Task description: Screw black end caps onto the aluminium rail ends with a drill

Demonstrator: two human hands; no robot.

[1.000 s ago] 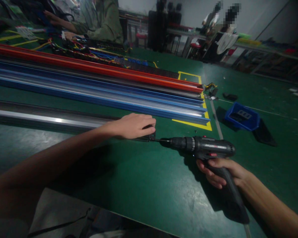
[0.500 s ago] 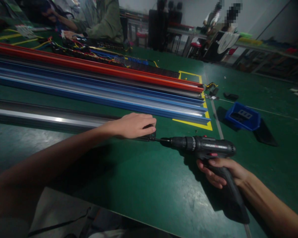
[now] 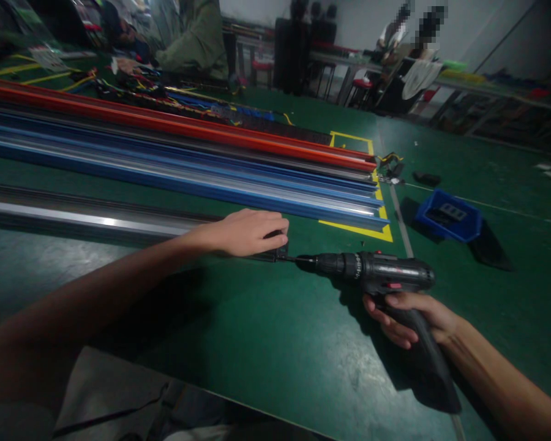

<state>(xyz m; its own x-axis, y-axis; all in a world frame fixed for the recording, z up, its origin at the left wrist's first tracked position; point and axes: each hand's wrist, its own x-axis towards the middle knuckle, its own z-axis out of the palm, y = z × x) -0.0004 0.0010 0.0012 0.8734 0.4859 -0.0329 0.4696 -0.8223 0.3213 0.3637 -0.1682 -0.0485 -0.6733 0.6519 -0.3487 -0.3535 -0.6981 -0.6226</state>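
Note:
My right hand [image 3: 408, 318] is wrapped round the handle of a black power drill [image 3: 395, 271], which lies level and points left. The drill's thin bit reaches the end of a dark grey metal profile [image 3: 105, 220] lying along the table. A small black end piece [image 3: 282, 251] sits at that end, where the bit meets it. Over the profile's end, my left hand [image 3: 252, 233] is closed, its fingers curled round the profile and end piece. Its fingertips are partly hidden. Behind lie blue profiles [image 3: 211, 177] and a red profile [image 3: 188, 122], side by side.
A blue bin [image 3: 468, 228] stands on the green table [image 3: 257, 343] at the right. Yellow tape [image 3: 358, 230] marks a spot under the profile ends. Bundled wires [image 3: 142, 82] lie at the back left, near a person in a green sleeve [image 3: 193, 43].
My hands, the drill and the profile stay almost where they were. The co-worker's hands at the back left have shifted slightly.

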